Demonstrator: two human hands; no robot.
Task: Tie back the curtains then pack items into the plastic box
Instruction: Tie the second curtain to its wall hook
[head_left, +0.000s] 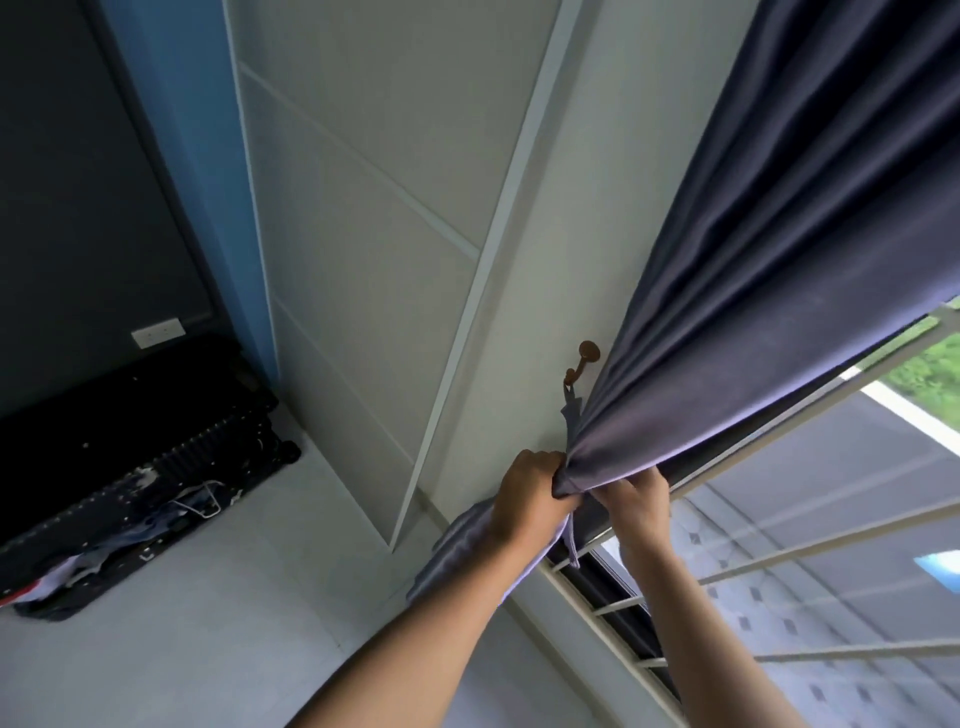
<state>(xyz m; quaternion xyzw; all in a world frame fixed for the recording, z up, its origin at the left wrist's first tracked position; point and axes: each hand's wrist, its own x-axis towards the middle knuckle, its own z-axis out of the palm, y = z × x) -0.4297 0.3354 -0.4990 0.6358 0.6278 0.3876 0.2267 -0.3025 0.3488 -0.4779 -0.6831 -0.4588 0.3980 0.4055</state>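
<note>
The frame is tilted, so the wall and window run on a slant; a dark grey-purple curtain (769, 270) fills the upper right of the frame and narrows down to a gathered bunch a little right of the lower centre. The left hand (530, 496) is clenched around that bunch, fingers wrapped over the folds; the right hand (636, 506) sits just beside it on the right, its fingers curled into the cloth at the same pinch, though how firmly it grips I cannot tell. A thin strip of the same fabric, a tie-back (573, 540), hangs below the hands; another short length of it rises above the left hand to a brown wall hook (582, 361), fixed to the pale wall (524, 332) just left of the curtain's edge. The loose lower part of the curtain spills out under the left forearm, lower centre. White window bars (810, 551) cross the lower right of the frame, with greenery at the far right edge. At the lower left a black suitcase (145, 441) lies open on the pale floor (208, 623) with clothes in it.
</note>
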